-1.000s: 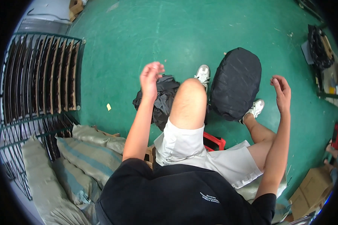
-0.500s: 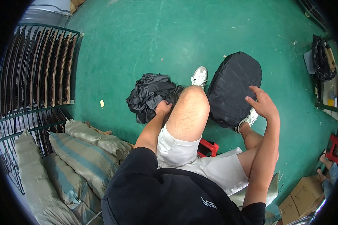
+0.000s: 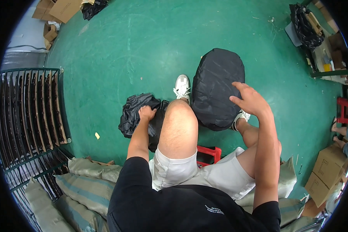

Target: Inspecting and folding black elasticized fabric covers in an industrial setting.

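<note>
A crumpled heap of thin, shiny black fabric [image 3: 132,110] lies on the floor left of my knee. My left hand [image 3: 146,113] is on top of it, with fingers curled into the folds. Right of my left shoe stands a plump, rounded black fabric bundle [image 3: 217,91], smooth and full; what is inside does not show. Over its right side my right hand [image 3: 252,99] is open, thumb and fingers apart, holding nothing. Whether the fingertips touch the bundle I cannot tell.
A red plastic stool [image 3: 209,154] shows beneath me. Stuffed woven sacks [image 3: 83,191] lie at the lower left below a metal rack [image 3: 31,112] of upright panels. Cardboard boxes [image 3: 324,170] stand at the lower right, near another person's legs [image 3: 339,135].
The view has shifted, so the scene sits differently in it. My left hand has moved up onto the top of the fabric heap. My right hand remains over the rounded bundle.
</note>
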